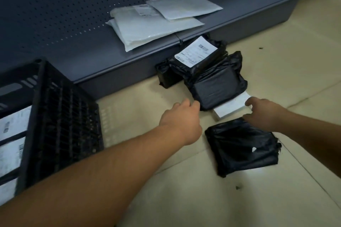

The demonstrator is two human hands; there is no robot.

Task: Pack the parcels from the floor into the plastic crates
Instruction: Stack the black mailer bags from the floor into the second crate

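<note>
Black parcels (217, 83) with white labels (195, 51); black latticed crate (60, 121); white mailers (156, 26); grey perforated shelf (73, 24); beige floor (184, 190).

We see black-wrapped parcels on the beige floor: a labelled one (198, 55) leaning on the shelf base, a bulkier one (215, 81) over a flat white packet (231, 106), another (241, 145) nearer. A black plastic crate (60, 116) at left holds labelled parcels (11, 134).

A single head-worn camera looks forward and steeply down at the floor (166, 199), close enough that both forearms fill the lower frame. It faces a low grey shelf (73, 42) across the top; the wide lens bends the edges, and the crate (60, 116) at left seems blurred.
</note>
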